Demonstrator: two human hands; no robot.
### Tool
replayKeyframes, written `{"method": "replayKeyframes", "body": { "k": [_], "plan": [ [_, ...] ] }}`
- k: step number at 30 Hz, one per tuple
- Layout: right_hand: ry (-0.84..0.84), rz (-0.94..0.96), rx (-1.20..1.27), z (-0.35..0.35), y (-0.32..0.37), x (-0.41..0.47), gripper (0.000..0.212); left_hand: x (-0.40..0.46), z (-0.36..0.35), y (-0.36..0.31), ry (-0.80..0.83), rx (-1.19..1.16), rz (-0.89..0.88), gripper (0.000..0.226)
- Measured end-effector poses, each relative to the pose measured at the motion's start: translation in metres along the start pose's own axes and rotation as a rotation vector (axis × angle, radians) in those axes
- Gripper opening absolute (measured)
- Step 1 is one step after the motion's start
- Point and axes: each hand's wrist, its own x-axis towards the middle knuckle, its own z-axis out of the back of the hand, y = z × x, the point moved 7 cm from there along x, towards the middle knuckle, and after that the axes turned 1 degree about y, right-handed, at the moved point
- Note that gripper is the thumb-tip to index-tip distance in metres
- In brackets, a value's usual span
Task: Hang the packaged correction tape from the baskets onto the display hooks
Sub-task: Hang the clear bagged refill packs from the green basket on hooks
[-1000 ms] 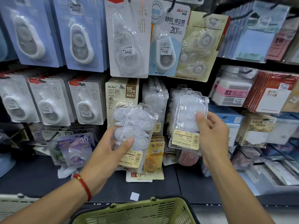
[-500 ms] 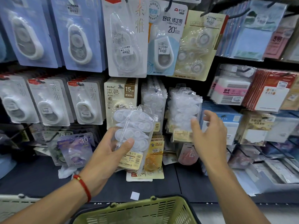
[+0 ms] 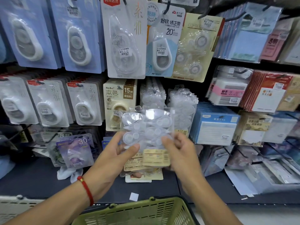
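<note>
A clear plastic pack of several white correction tapes (image 3: 146,127) with a yellow label is held in front of the display. My left hand (image 3: 113,153) grips its left edge, thumb on the front. My right hand (image 3: 180,151) pinches its right lower edge beside the label. More than one pack seems stacked in the grip; the motion blur hides how many. Behind it, matching clear packs (image 3: 183,108) hang on a hook in the middle row, with another batch (image 3: 152,96) just left of them.
Carded correction tapes (image 3: 84,103) fill the hooks to the left and above. Sticky-note packs (image 3: 214,125) hang at the right. A green basket (image 3: 139,213) sits below my arms at the bottom edge, a white basket (image 3: 14,207) at lower left. A dark shelf (image 3: 32,181) runs beneath the hooks.
My right hand let go of the pack on the hook at the right and came left and down onto the pack in my left hand. The left hand shifted right with it.
</note>
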Motion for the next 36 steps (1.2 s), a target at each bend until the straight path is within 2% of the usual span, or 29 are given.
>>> {"method": "replayKeyframes", "body": {
  "k": [4,7,17,22,23,25,26,28,30,33,36],
  "plan": [
    [-0.224,0.07,0.034,0.035,0.01,0.011,0.011,0.002,0.007,0.001,-0.026,-0.004,0.015,0.037],
    [-0.31,0.11,0.046,0.056,0.015,0.019,0.009,0.003,0.009,0.001,-0.016,0.007,0.011,0.035],
    [-0.319,0.097,0.071,0.065,0.011,0.03,0.012,0.004,0.011,0.002,-0.009,0.013,-0.004,0.033],
    [-0.333,0.072,-0.023,0.07,0.007,0.031,0.011,0.005,0.01,0.002,-0.01,0.017,-0.011,0.028],
    [-0.344,0.051,-0.098,0.071,0.005,0.032,0.015,0.005,0.011,0.004,-0.009,0.016,-0.009,0.029],
    [-0.4,0.053,-0.366,0.076,0.007,0.03,0.042,0.006,0.011,0.006,-0.003,0.014,-0.003,0.035],
    [-0.43,0.103,-0.473,0.076,0.012,0.027,0.048,0.006,0.011,0.007,0.002,0.012,-0.006,0.035],
    [-0.425,0.28,-0.596,0.069,0.024,0.022,0.042,0.006,0.01,0.008,0.012,0.007,-0.024,0.036],
    [-0.3,0.412,-0.696,0.054,0.026,0.025,0.036,0.007,0.011,0.007,-0.003,0.012,-0.041,0.036],
    [-0.08,0.448,-0.923,0.031,0.017,0.042,0.048,0.01,0.013,0.003,-0.02,0.049,-0.083,0.037],
    [-0.029,0.464,-1.075,0.021,0.009,0.063,0.057,0.011,0.016,-0.001,-0.033,0.076,-0.116,0.037]
  ]
}}
